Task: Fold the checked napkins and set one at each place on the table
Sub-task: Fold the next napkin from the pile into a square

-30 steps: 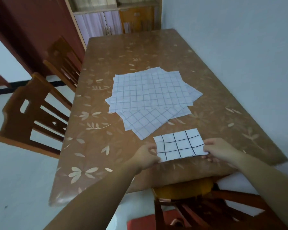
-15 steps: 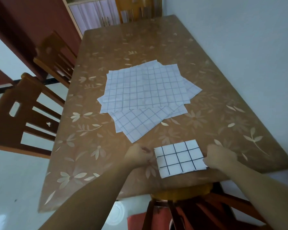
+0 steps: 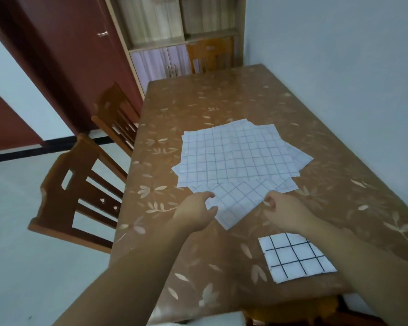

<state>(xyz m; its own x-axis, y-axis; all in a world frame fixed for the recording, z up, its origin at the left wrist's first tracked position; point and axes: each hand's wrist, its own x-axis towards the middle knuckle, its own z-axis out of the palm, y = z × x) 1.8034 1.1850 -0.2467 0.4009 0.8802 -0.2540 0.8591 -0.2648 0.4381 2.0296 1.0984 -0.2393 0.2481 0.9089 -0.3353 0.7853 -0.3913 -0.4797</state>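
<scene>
- Both hands have left the folded white napkin with bold black checks (image 3: pixel 297 257), which now lies flat by the near right edge of the brown leaf-patterned surface (image 3: pixel 222 95).
- At the fanned pile of unfolded checked napkins (image 3: pixel 238 156), the left hand (image 3: pixel 196 212) holds thumb and forefinger apart over the lowest sheet's edge.
- Opposite it, the right hand (image 3: pixel 285 212) curls at that sheet's other edge; I cannot tell whether it grips.

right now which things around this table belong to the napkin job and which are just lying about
Job: folded napkin, at the near place; pile of unfolded napkins; left hand and right hand, at the pile's near edge; table.
Lying about: near chair; far chair; cabinet; door.
</scene>
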